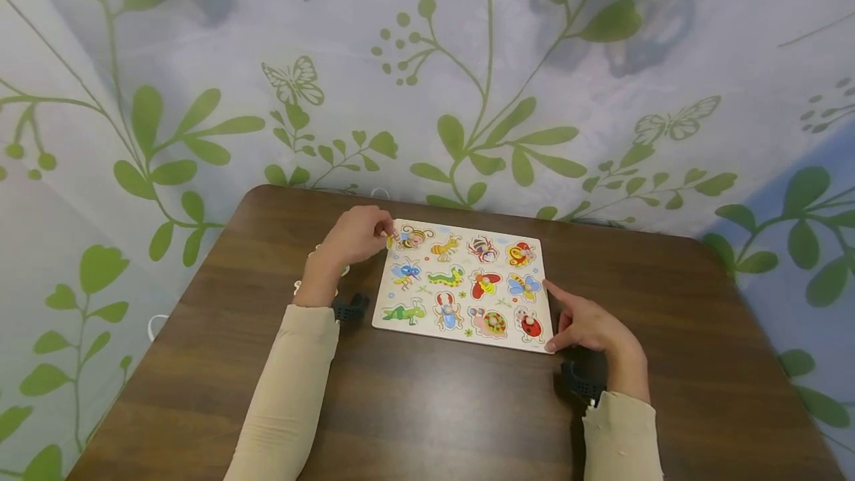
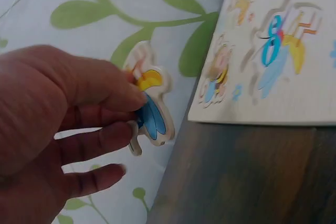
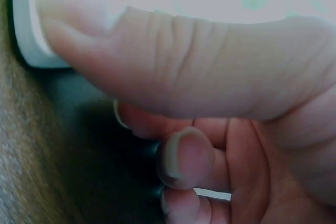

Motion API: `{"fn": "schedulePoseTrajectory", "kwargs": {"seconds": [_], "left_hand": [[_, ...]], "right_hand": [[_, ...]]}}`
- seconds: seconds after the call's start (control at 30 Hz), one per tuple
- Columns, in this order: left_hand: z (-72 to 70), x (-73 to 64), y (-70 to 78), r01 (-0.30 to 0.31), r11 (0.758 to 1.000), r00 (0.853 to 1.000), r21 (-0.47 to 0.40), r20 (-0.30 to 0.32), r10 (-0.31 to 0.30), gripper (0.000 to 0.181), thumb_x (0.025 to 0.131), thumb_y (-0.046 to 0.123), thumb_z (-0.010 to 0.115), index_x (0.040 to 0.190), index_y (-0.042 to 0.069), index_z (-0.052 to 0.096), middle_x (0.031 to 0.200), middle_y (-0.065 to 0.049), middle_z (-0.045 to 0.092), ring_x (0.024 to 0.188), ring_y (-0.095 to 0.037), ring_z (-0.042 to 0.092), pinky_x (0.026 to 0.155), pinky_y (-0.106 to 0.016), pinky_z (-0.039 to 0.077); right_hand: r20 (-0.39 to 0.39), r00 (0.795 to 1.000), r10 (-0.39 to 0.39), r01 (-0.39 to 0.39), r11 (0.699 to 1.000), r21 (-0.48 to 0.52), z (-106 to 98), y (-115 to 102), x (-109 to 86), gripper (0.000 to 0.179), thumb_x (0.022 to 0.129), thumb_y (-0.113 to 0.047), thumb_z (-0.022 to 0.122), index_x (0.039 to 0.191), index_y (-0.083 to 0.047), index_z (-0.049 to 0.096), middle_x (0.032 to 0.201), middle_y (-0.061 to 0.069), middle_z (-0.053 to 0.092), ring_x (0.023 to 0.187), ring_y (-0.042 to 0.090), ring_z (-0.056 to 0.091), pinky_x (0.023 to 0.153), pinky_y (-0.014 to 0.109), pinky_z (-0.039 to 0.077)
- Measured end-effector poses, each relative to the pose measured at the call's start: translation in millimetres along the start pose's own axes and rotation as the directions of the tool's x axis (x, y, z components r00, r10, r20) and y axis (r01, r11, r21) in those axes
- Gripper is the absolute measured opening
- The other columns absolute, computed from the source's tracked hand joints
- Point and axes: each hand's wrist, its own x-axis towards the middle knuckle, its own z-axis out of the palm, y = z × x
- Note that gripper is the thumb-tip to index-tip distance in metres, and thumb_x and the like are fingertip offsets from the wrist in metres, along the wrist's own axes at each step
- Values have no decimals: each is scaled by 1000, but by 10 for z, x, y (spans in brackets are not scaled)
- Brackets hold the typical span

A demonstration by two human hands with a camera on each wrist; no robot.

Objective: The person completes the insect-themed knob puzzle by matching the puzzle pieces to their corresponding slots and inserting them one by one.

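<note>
Insect-puzzle board (image 1: 430,318) on worktop (image 1: 454,407); L hand (image 1: 355,236) by board's far-L corner, grip pinching blue-winged pc (image 2: 154,119); R hand (image 1: 591,325) w/ grip spread, thumb & index touching board's R edge.

Puzzle board (image 2: 262,115) cropped in wrist views, pieces (image 1: 344,271) half-hidden behind left forearm (image 1: 315,288)

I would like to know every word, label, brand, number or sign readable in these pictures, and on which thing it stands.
None can be read.
Tiny mark by the lower right corner of the puzzle board: too small to read.
Piece held by the left hand: I see no lettering on its visible side.
Table and leaf-patterned wall: I see no lettering.
</note>
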Motion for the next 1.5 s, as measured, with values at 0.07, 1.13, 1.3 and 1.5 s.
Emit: {"fn": "schedulePoseTrajectory", "kwargs": {"seconds": [0.07, 1.13, 1.3, 1.5], "left_hand": [[45, 16, 39, -25, 1000, 998, 9, 53, 24, 14, 84, 6, 58, 87, 15, 68, 86, -1, 61, 79, -19, 52, 73, -33, 44], [336, 68, 338, -106, 988, 912, 115, 408, 50, 20, 87, 2, 59, 85, 16, 73, 84, 1, 64, 73, -16, 51, 63, -27, 41], [167, 21, 227, -43, 995, 930, 89, 368, 7, 30, 88, 19, 67, 118, 17, 67, 97, -2, 67, 82, -17, 57, 73, -32, 47], [-207, -177, -205, 210, 960, 956, 186, 167, -241, 23, 92, 32, 63, 104, 13, 66, 100, -8, 68, 84, -26, 62, 72, -44, 49]], "right_hand": [[0, 1000, 0, 0, 1000, 8, -2, 0, 1, 121, 62, -28, 90, 157, -23, 15, 76, 7, 56, 68, 21, 50, 62, 32, 40], [-7, 1000, -17, 17, 1000, 18, -20, 21, 24, 121, 62, -29, 90, 157, -20, 15, 76, 8, 55, 68, 21, 50, 62, 33, 40], [-7, 1000, -19, 19, 1000, 11, -8, 39, 31, 121, 62, -30, 90, 157, -20, 16, 76, 7, 56, 68, 21, 50, 63, 33, 39], [-2, 1000, -27, 27, 999, 23, -12, 36, 33, 121, 62, -28, 91, 157, -20, 16, 76, 7, 56, 68, 21, 51, 63, 33, 40]]}}
